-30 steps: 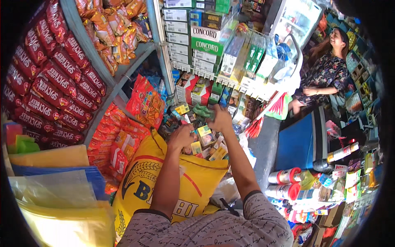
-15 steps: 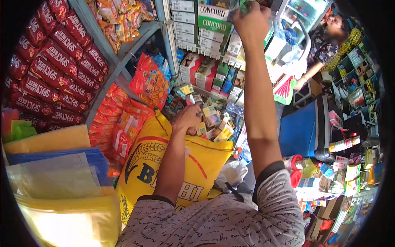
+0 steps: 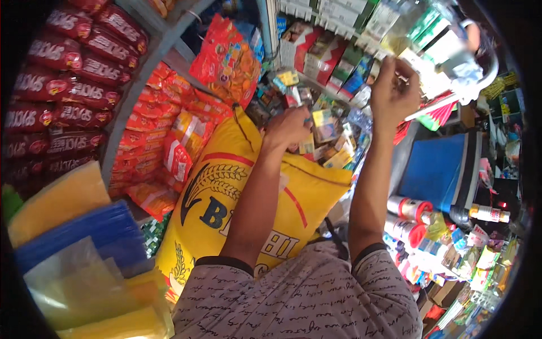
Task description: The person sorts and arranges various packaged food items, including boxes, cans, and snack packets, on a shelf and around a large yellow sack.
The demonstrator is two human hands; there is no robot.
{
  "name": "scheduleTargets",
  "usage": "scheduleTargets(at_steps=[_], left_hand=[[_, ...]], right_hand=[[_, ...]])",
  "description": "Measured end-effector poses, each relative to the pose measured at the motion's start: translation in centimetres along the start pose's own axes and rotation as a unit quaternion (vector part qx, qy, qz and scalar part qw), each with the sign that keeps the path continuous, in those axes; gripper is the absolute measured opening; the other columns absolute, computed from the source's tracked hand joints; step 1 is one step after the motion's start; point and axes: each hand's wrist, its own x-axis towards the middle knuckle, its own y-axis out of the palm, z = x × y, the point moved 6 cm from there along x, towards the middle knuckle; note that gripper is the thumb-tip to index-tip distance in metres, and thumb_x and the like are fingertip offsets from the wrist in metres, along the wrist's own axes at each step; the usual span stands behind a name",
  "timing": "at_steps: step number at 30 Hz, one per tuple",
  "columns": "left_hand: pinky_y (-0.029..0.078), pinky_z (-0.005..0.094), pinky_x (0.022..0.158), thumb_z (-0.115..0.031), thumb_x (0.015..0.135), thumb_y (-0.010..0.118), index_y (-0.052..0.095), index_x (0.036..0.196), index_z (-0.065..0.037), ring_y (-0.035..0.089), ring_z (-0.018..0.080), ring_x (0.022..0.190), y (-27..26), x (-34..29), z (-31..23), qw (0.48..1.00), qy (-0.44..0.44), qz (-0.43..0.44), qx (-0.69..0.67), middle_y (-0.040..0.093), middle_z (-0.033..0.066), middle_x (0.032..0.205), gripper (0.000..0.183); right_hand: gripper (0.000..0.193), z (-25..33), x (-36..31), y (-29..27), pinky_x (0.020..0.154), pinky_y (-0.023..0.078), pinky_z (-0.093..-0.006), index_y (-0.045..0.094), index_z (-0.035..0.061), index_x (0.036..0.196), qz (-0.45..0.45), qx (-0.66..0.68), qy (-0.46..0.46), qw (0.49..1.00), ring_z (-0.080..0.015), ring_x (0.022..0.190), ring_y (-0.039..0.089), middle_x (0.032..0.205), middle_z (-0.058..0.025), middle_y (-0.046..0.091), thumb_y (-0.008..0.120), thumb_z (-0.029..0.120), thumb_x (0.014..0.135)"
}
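Cramped shop interior — blue-grey shelf frame (image 3: 145, 70) upper left, curved white rail (image 3: 493, 68) upper right, blue box (image 3: 432, 169) below it. Light patchy — blown out near rail, dim far right.

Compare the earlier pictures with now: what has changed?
The bare right hand rose from the heap of small printed boxes with a green item, up beside the stacked white-and-green cartons, then came partway down; the green item no longer shows. The view shifted. Unchanged: the left hand at the heap, and the large yellow printed sack beside it.
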Motion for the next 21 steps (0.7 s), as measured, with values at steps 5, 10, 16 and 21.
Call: scheduleTargets(at_steps=[5, 10, 16, 21], left_hand=[[0.052, 0.043, 0.071, -0.014, 0.087, 0.062, 0.061, 0.117, -0.002, 0.07, 0.0315, 0.074, -2.5, -1.8, -0.7, 1.0, -0.021, -0.01, 0.011, 0.069, 0.0208, 0.093, 0.032], [0.052, 0.0426, 0.075, -0.009, 0.086, 0.06, 0.061, 0.112, 0.0, 0.07, 0.0323, 0.082, -0.4, -0.4, 0.0, 0.999, 0.026, -0.033, 0.004, 0.068, 0.021, 0.094, 0.028], [0.05, 0.0426, 0.084, -0.01, 0.087, 0.061, 0.061, 0.11, -0.001, 0.066, 0.0332, 0.099, -1.3, 0.0, -0.7, 0.997, 0.029, -0.072, -0.005, 0.066, 0.0199, 0.102, 0.024], [0.05, 0.0382, 0.083, -0.016, 0.088, 0.066, 0.061, 0.108, -0.002, 0.065, 0.0289, 0.094, -2.9, -0.9, -2.7, 0.975, 0.111, -0.189, -0.022, 0.065, 0.0155, 0.098, 0.025]], right_hand=[[0.039, -16.0, -13.5, -5.2, 0.091, 0.048, -0.0444, 0.066, 0.0049, 0.112, 0.276, -0.244, 0.118, 0.922, -0.0362, 0.101, 0.062, 0.109, -0.0197, 0.065, 0.071, 0.014, 0.075], [0.063, -18.8, -14.6, -5.0, 0.101, 0.043, -0.052, 0.058, 0.0185, 0.131, 0.411, -0.359, 0.074, 0.835, -0.0383, 0.124, 0.05, 0.132, -0.0117, 0.058, 0.072, 0.016, 0.07], [0.063, -19.6, -14.6, -3.5, 0.103, 0.039, -0.0535, 0.057, 0.0203, 0.132, 0.433, -0.345, 0.114, 0.825, -0.0382, 0.12, 0.048, 0.129, -0.0083, 0.059, 0.075, 0.015, 0.072], [0.063, -9.9, -10.1, -6.0, 0.098, 0.04, -0.0453, 0.058, 0.0095, 0.129, 0.261, -0.194, 0.029, 0.945, -0.0351, 0.111, 0.054, 0.117, -0.0149, 0.06, 0.079, 0.011, 0.069]])
